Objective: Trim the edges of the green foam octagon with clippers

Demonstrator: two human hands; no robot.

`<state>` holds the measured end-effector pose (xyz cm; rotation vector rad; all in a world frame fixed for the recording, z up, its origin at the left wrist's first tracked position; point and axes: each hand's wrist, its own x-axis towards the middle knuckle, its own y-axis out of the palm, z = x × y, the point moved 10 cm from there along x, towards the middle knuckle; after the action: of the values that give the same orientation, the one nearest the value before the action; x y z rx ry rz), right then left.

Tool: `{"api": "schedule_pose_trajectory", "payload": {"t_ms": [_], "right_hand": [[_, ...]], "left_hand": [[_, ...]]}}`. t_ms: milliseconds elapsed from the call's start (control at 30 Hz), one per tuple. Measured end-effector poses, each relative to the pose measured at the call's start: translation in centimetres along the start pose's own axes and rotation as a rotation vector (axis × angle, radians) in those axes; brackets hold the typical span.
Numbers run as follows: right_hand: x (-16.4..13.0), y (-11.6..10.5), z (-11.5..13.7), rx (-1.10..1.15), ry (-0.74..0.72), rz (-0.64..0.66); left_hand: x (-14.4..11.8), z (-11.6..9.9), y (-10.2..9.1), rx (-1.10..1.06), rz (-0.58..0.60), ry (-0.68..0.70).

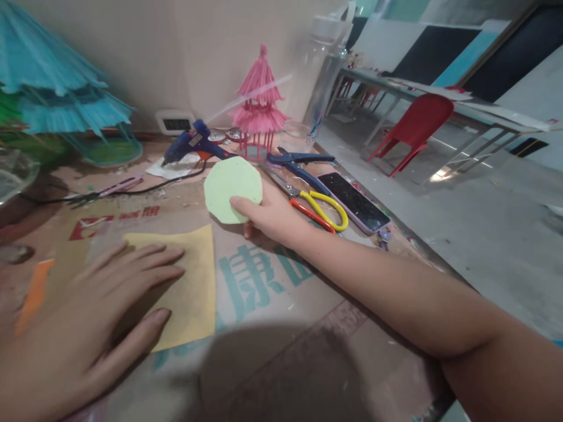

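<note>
My right hand point(264, 214) pinches a pale green paper polygon point(231, 181), thumb on top and fingers underneath, out over the middle of the worktop. Fingers spread, my left hand point(118, 299) lies over a yellow sheet point(196, 287) on the printed cardboard. Just right of my right hand are scissors point(323, 210) with one yellow and one red handle. Behind the green piece stands a small pink two-tiered model pagoda point(260, 111). A blue glue gun point(189, 142) rests on a white scrap to its left.
Blue-handled pliers point(301, 164) and a phone point(354, 202) lie near the table's right edge. A larger turquoise tiered model point(65, 99) stands at back left. A clear bottle point(323, 64) stands at the back. A pink craft knife point(121, 186) lies by a black cord. Beyond is a red chair point(416, 123).
</note>
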<state>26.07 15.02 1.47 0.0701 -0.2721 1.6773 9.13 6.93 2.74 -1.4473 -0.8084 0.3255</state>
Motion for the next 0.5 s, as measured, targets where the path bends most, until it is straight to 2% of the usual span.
{"api": "schedule_pose_trajectory", "payload": {"t_ms": [67, 133, 200, 300, 367, 500], "right_hand": [[0.0, -0.2, -0.1, -0.011, -0.006, -0.020], [-0.2, -0.2, -0.1, -0.033, -0.013, -0.037], [-0.5, -0.3, 0.2, -0.077, -0.035, -0.060], [-1.6, -0.4, 1.9, -0.152, -0.097, -0.150], [-2.2, 0.7, 2.6, -0.126, -0.070, -0.134], [-3.4, 4.0, 2.7, 0.060, 0.030, -0.058]], "left_hand": [[-0.1, -1.8, -0.1, -0.023, 0.025, 0.157], [-0.3, -2.9, -0.5, 0.026, 0.027, 0.228], [-0.4, -2.9, -1.3, 0.099, 0.010, 0.157], [-1.0, -3.2, -1.2, 0.135, 0.085, 0.049], [-1.6, -4.1, -1.1, 0.093, 0.117, 0.044], [-2.2, -5.0, -1.0, 0.009, 0.106, 0.036]]}}
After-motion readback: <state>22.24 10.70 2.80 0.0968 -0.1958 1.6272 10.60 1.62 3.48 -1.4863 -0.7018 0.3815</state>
